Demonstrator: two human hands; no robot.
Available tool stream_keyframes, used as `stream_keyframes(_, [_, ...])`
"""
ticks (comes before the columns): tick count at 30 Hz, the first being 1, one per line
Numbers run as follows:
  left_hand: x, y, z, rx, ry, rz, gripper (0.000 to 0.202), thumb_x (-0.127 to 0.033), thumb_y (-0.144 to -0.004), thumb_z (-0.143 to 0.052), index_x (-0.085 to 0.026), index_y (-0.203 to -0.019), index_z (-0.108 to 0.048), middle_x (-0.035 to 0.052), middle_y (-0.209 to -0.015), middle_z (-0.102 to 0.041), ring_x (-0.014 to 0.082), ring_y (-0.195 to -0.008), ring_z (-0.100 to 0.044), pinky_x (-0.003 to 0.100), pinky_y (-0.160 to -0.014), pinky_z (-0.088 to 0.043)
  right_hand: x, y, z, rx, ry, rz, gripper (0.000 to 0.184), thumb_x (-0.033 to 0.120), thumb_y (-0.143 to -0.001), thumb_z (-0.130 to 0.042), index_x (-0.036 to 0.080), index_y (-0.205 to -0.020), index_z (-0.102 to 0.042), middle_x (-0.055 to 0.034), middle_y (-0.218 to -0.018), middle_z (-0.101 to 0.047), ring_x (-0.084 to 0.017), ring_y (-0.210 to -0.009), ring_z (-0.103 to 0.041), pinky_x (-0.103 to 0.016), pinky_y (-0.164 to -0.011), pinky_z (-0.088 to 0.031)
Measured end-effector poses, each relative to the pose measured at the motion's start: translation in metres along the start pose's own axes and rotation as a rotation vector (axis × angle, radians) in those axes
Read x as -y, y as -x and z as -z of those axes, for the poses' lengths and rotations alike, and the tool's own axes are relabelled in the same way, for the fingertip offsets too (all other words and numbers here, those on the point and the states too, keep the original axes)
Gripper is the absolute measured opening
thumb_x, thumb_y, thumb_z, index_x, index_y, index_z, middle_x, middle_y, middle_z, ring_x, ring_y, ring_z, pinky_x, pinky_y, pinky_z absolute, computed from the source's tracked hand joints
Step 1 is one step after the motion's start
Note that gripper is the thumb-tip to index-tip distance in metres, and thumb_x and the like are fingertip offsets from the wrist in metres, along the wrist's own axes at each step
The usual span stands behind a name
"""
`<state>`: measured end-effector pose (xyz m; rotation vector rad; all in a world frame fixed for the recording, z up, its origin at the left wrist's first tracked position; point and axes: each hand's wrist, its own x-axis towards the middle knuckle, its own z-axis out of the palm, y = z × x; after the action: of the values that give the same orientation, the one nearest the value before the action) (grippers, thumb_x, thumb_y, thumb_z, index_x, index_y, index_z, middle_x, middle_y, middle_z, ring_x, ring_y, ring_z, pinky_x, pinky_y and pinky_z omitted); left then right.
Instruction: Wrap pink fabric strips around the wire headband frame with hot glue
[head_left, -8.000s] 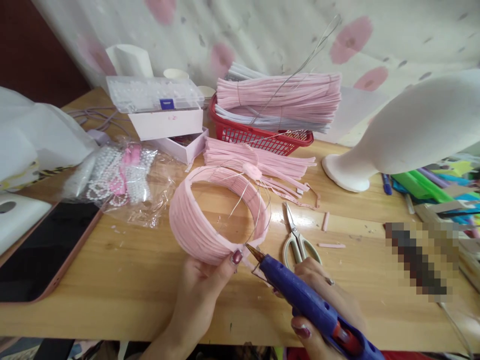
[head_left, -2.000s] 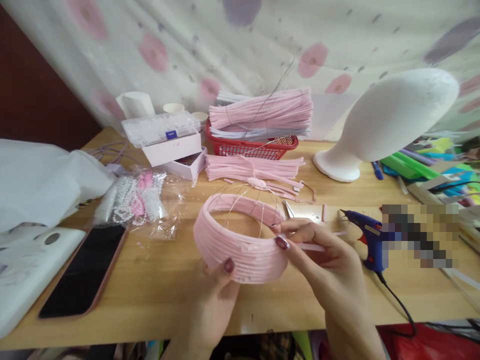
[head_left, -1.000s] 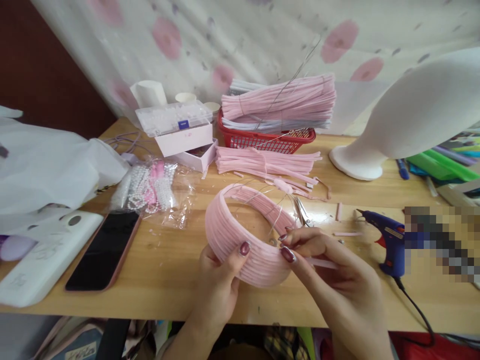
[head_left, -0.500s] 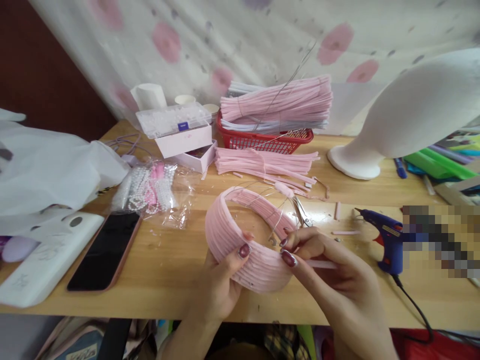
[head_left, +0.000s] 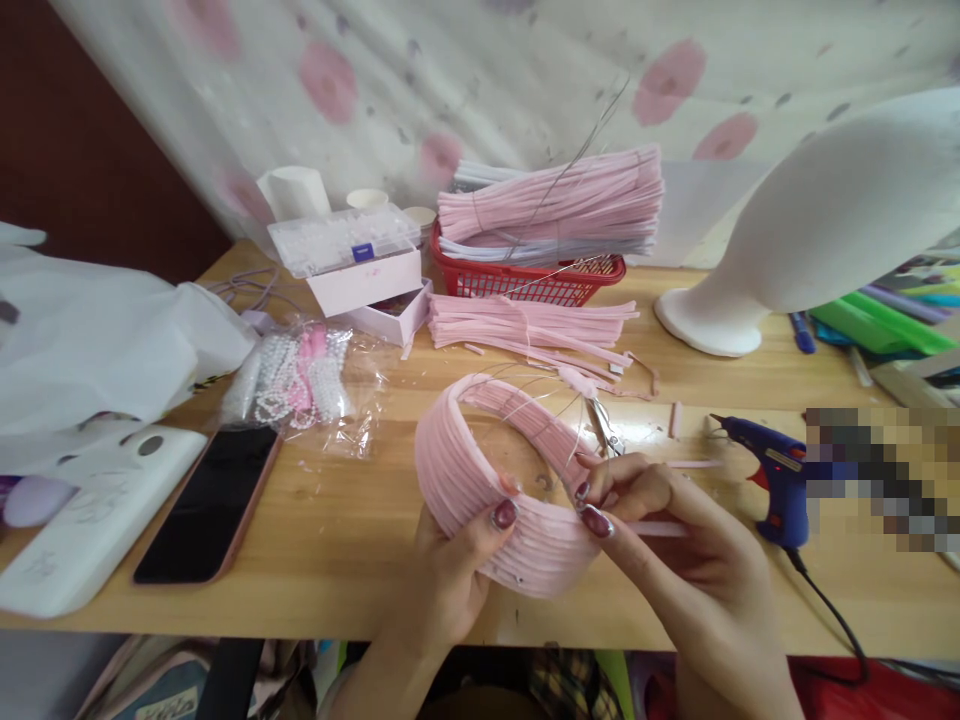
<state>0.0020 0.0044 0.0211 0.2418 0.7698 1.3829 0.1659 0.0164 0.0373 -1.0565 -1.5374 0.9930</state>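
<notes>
A wide ring of pink pipe cleaners (head_left: 457,470), laid in several rows, is held tilted above the table's front part. My left hand (head_left: 457,575) grips its front wall, thumb outside and a fingertip showing over the rim. My right hand (head_left: 675,560) is closed, thumb and index finger pinching the ring's upper edge at the right. A loose pink pipe cleaner end (head_left: 660,528) sticks out to the right beneath those fingers. Thin wires and a fuzzy pink tuft (head_left: 577,381) rise behind the ring. Scissors (head_left: 606,428) lie just beyond it, partly hidden.
A blue glue gun (head_left: 780,470) with a cord lies at right. Pink pipe cleaner bundles (head_left: 525,325) and a red basket (head_left: 525,285) stand behind. A white foam stand (head_left: 709,320), a phone (head_left: 210,505), bagged beads (head_left: 300,380) and a white box (head_left: 367,283) surround the work.
Both hands and the ring have shifted slightly right and down in view. The fuzzy tuft has moved a little right. Both hands keep their hold.
</notes>
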Motion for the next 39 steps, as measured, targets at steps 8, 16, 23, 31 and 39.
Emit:
stream_keyframes(8, [-0.001, -0.001, -0.005, -0.102, -0.057, 0.020, 0.038, -0.039, -0.054, -0.093, -0.016, -0.079, -0.077, 0.0037, -0.076, -0.073, 0.0194, -0.074, -0.070, 0.029, -0.072, -0.059, -0.011, -0.001, -0.001, -0.067, -0.026, 0.026, 0.008, 0.020, -0.091, -0.068, 0.025, -0.087, -0.063, 0.0011, -0.086, -0.066, -0.012, -0.085, -0.064, -0.019, -0.077, -0.052])
stream_keyframes(16, [0.004, 0.000, -0.010, -0.200, -0.066, -0.056, 0.039, -0.039, -0.050, -0.095, -0.016, -0.078, -0.079, 0.0043, -0.075, -0.077, 0.0165, -0.070, -0.072, 0.021, -0.068, -0.059, -0.013, -0.003, 0.005, -0.081, -0.138, -0.159, 0.021, 0.025, -0.088, -0.073, 0.033, -0.108, -0.072, 0.0003, -0.086, -0.077, -0.010, -0.078, -0.073, -0.013, -0.070, -0.056])
stream_keyframes(23, [0.014, -0.011, -0.009, -0.016, -0.090, -0.092, 0.038, -0.041, -0.062, -0.089, -0.015, -0.087, -0.079, 0.0091, -0.086, -0.079, 0.0254, -0.083, -0.075, 0.034, -0.079, -0.062, -0.006, -0.010, 0.010, -0.114, -0.140, -0.177, 0.015, 0.034, -0.081, -0.079, 0.026, -0.094, -0.079, -0.0051, -0.084, -0.078, -0.017, -0.078, -0.073, -0.022, -0.066, -0.059])
stream_keyframes(31, [0.014, -0.010, -0.003, -0.080, -0.098, -0.029, 0.040, -0.038, -0.061, -0.090, -0.015, -0.091, -0.077, 0.0086, -0.090, -0.079, 0.0251, -0.085, -0.075, 0.032, -0.078, -0.062, -0.012, -0.004, 0.005, -0.262, 0.053, -0.098, 0.009, 0.034, -0.081, -0.078, 0.025, -0.084, -0.079, -0.0040, -0.077, -0.074, -0.017, -0.068, -0.065, -0.028, -0.061, -0.053])
stream_keyframes(39, [0.012, -0.012, 0.002, -0.100, -0.084, -0.030, 0.040, -0.039, -0.062, -0.089, -0.017, -0.094, -0.077, 0.0067, -0.090, -0.077, 0.0226, -0.087, -0.073, 0.028, -0.075, -0.060, -0.018, -0.007, -0.001, -0.281, -0.040, -0.132, 0.021, 0.036, -0.078, -0.080, 0.022, -0.069, -0.068, -0.0076, -0.119, -0.063, -0.025, -0.116, -0.058, -0.031, -0.085, -0.050])
